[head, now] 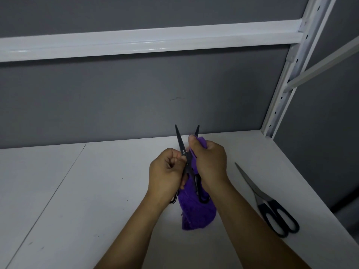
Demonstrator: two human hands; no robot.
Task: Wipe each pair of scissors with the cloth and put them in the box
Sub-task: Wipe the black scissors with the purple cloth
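A pair of black scissors (180,144) is held upright above the white shelf, its blades spread open and pointing away from me. My left hand (166,170) grips the scissors at the left blade's base and handle. My right hand (210,159) grips a purple cloth (198,212) wrapped round the right blade, with only that blade's tip showing above my thumb. The cloth's loose end hangs down between my wrists. A second pair of scissors (272,206) with black handles lies closed on the shelf to the right. No box is in view.
The white shelf surface (77,200) spreads left and toward me, with a seam running diagonally across it. A grey back wall (116,103) stands behind. A white upright post (281,94) with holes rises at the back right, and a white beam (136,43) crosses overhead.
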